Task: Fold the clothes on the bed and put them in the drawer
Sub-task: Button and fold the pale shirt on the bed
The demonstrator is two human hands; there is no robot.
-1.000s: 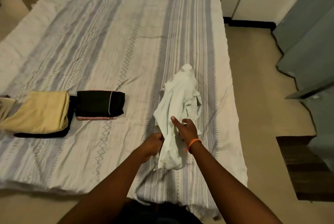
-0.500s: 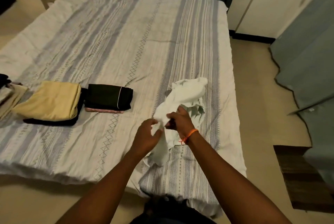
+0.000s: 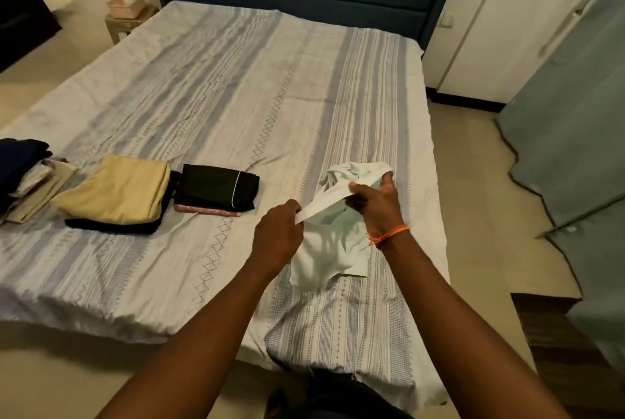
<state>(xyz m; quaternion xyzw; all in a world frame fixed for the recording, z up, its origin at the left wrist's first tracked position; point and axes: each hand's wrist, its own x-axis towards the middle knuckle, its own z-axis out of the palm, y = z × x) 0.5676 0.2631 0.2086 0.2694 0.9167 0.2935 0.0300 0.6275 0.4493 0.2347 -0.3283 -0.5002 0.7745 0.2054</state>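
Head view: left hand [image 3: 277, 232] and right hand [image 3: 375, 202], fingers pinched, stretch an unfolded white cotton garment [image 3: 324, 249] over the striped bed [image 3: 236, 87]; folded yellow [image 3: 118, 188] and black [image 3: 216, 187] piles await a drawer not in view.

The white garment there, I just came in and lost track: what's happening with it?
A person stands at the foot of the bed, holding the white garment in both hands. The left hand and right hand stretch one edge taut between them while the rest hangs onto the bedspread, unfolded. To the left lie folded pieces: a yellow one on something black, and a black one on something pink.
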